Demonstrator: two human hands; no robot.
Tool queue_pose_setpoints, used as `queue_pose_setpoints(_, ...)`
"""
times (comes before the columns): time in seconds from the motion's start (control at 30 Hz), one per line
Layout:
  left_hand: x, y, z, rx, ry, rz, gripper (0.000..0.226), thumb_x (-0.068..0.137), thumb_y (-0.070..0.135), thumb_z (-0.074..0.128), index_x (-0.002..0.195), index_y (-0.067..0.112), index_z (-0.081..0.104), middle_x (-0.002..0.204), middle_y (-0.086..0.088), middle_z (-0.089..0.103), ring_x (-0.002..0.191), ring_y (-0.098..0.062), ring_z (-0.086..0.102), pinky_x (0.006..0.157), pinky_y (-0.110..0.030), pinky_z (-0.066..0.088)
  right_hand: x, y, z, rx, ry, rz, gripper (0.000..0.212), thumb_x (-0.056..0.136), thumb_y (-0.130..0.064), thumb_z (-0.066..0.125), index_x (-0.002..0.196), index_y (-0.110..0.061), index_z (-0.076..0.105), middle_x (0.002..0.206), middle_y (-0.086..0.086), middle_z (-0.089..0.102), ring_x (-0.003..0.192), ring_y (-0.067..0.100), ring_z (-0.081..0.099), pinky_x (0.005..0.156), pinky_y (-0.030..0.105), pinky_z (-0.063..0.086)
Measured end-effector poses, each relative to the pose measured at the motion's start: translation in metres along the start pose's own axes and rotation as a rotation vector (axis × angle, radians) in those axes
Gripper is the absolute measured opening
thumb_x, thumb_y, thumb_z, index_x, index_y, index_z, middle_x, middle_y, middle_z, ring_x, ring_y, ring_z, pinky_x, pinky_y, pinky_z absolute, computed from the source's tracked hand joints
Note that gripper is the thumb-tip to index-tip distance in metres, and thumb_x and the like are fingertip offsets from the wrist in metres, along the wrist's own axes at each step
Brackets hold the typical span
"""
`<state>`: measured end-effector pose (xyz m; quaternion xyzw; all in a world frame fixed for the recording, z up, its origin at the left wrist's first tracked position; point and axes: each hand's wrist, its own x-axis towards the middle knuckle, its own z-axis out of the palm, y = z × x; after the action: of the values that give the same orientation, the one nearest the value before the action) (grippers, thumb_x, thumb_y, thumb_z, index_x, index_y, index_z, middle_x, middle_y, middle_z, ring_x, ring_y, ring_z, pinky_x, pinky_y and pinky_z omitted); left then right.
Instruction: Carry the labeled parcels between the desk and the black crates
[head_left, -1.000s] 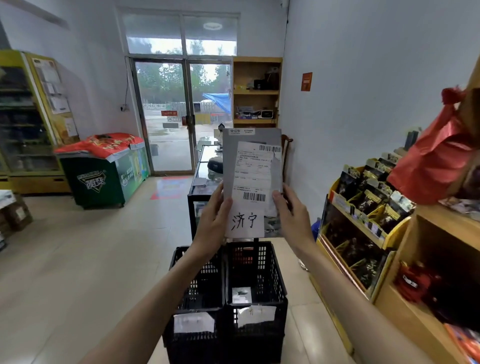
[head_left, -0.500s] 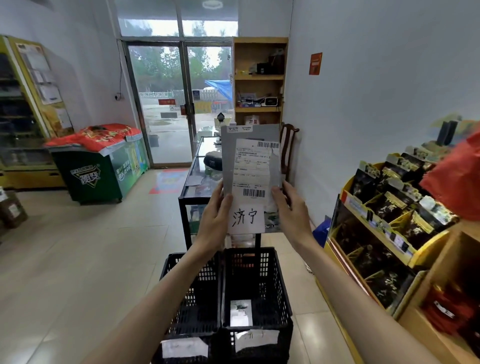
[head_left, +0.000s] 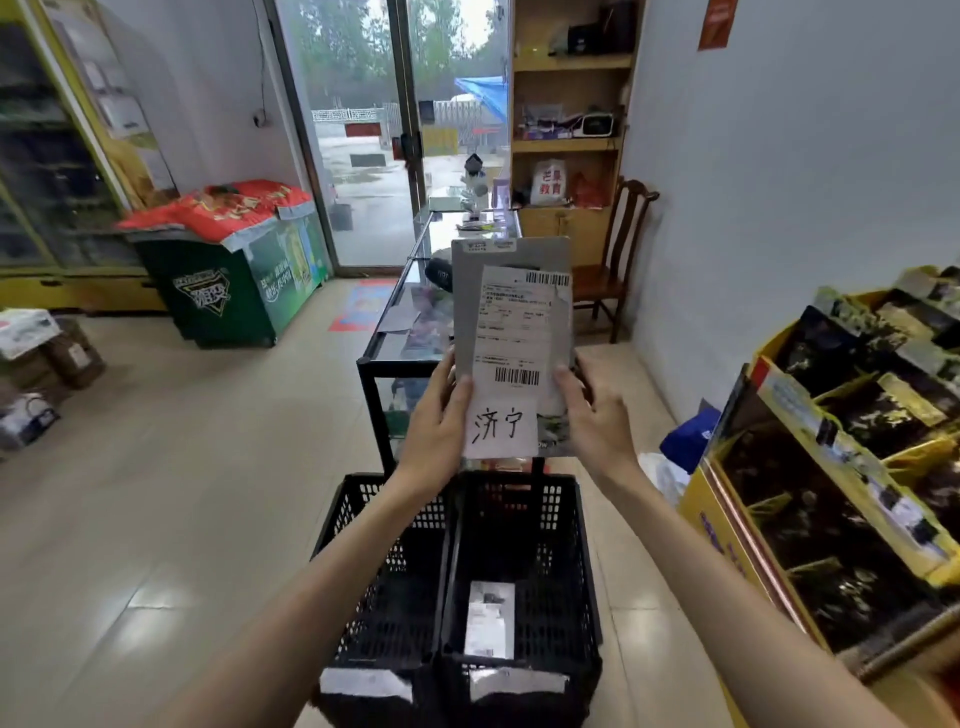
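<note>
Parcel: a grey labeled parcel is held upright in the air, above the black crates and in front of the glass table.
Left hand: clamped on the parcel's lower left edge.
Right hand: clamped on its lower right edge.
Right crate: one small parcel is lying inside.
Left crate: contents cannot be told.

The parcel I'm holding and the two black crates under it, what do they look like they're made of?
Parcel: probably a matte grey cardboard or stiff plastic mailer; it stands flat and unbent, with paper labels stuck on.
Black crates: most likely moulded plastic, given the uniform perforated lattice walls and slight sheen.
</note>
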<state>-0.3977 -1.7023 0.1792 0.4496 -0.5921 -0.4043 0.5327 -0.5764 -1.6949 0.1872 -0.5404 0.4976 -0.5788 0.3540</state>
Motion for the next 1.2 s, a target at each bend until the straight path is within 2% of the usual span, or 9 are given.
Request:
queue_pose_setpoints(0.13, 0.027, -0.04, 0.003, 0.043, 0.002, -0.069, 0.049, 0.109, 0.027, 0.044, 0.156, 0.022, 0.035, 0.139, -0.003, 0.061, 0.121, -0.013, 0.064, 0.097, -0.032, 0.057, 0.025, 0.042, 0.011, -0.023, -0.011, 0.077, 0.06, 0.094, -0.058, 0.052, 0.145, -0.028, 0.048, 0.126, -0.003, 0.069, 0.111, 0.015, 0.069, 0.089, 0.049, 0.059)
queue_pose_setpoints(0.33, 0.071, -0.119, 0.008, -0.005, -0.053, -0.245, 0.055, 0.106, 0.036, 0.047, 0.157, 0.025, 0.032, 0.145, -0.003, 0.057, 0.128, -0.016, 0.06, 0.106, -0.047, 0.051, 0.061, 0.111, 0.029, -0.041, 0.003, 0.256, 0.038, 0.099, -0.05, 0.05, 0.136, -0.04, 0.053, 0.123, -0.004, 0.07, 0.106, 0.023, 0.071, 0.088, 0.054, 0.058)
queue_pose_setpoints(0.4, 0.082, -0.143, 0.011, -0.036, -0.069, -0.291, 0.053, 0.108, 0.028, 0.045, 0.158, 0.021, 0.031, 0.143, -0.005, 0.058, 0.126, -0.015, 0.061, 0.105, -0.043, 0.053, 0.073, 0.135, 0.034, -0.048, 0.01, 0.309, 0.032, 0.1, -0.048, 0.05, 0.131, -0.045, 0.054, 0.124, -0.004, 0.069, 0.106, 0.023, 0.071, 0.087, 0.055, 0.058)
queue_pose_setpoints(0.5, 0.094, -0.188, 0.012, -0.035, -0.098, -0.348, 0.051, 0.109, 0.025, 0.044, 0.158, 0.019, 0.032, 0.142, -0.002, 0.06, 0.124, -0.007, 0.061, 0.103, -0.033, 0.053, 0.083, 0.174, 0.042, -0.062, 0.024, 0.38, 0.04, 0.101, -0.045, 0.049, 0.138, -0.029, 0.054, 0.122, -0.003, 0.07, 0.106, 0.02, 0.071, 0.085, 0.053, 0.059)
queue_pose_setpoints(0.73, 0.088, -0.298, 0.026, 0.012, -0.225, -0.516, 0.056, 0.105, 0.037, 0.049, 0.158, 0.026, 0.034, 0.145, 0.003, 0.057, 0.125, -0.006, 0.06, 0.103, -0.034, 0.053, 0.056, 0.287, 0.048, -0.112, 0.119, 0.566, 0.039, 0.106, -0.03, 0.048, 0.142, -0.016, 0.052, 0.124, -0.002, 0.069, 0.111, 0.015, 0.068, 0.092, 0.04, 0.058)
queue_pose_setpoints(0.87, 0.07, -0.363, 0.041, 0.011, -0.26, -0.65, 0.05, 0.108, 0.03, 0.048, 0.156, 0.024, 0.036, 0.136, 0.013, 0.061, 0.114, 0.005, 0.063, 0.093, -0.024, 0.056, 0.041, 0.354, 0.044, -0.12, 0.11, 0.69, 0.037, 0.106, -0.029, 0.047, 0.141, -0.018, 0.053, 0.124, -0.004, 0.069, 0.111, 0.013, 0.068, 0.091, 0.047, 0.059)
queue_pose_setpoints(0.97, 0.059, -0.407, 0.058, 0.001, -0.283, -0.74, 0.051, 0.107, 0.026, 0.049, 0.156, 0.024, 0.036, 0.13, 0.018, 0.062, 0.106, 0.007, 0.066, 0.08, -0.014, 0.055, 0.03, 0.402, 0.035, -0.135, 0.068, 0.761, 0.041, 0.106, -0.028, 0.045, 0.146, -0.02, 0.047, 0.13, -0.006, 0.066, 0.115, 0.009, 0.065, 0.096, 0.04, 0.056)
queue_pose_setpoints(1.07, 0.047, -0.449, 0.076, 0.013, -0.293, -0.818, 0.053, 0.107, 0.027, 0.049, 0.158, 0.024, 0.033, 0.134, 0.01, 0.063, 0.118, -0.003, 0.064, 0.09, -0.023, 0.057, 0.025, 0.444, 0.025, -0.18, 0.012, 0.792, 0.04, 0.108, -0.026, 0.043, 0.146, -0.019, 0.045, 0.13, -0.009, 0.065, 0.112, 0.0, 0.064, 0.09, 0.023, 0.056)
queue_pose_setpoints(1.2, 0.033, -0.493, 0.1, 0.029, -0.3, -0.876, 0.055, 0.107, 0.024, 0.048, 0.159, 0.025, 0.03, 0.139, 0.007, 0.06, 0.121, -0.006, 0.063, 0.096, -0.03, 0.057, 0.018, 0.501, 0.01, -0.265, -0.069, 0.826, 0.043, 0.108, -0.031, 0.04, 0.15, -0.026, 0.035, 0.126, -0.013, 0.063, 0.106, -0.002, 0.065, 0.088, 0.025, 0.057)
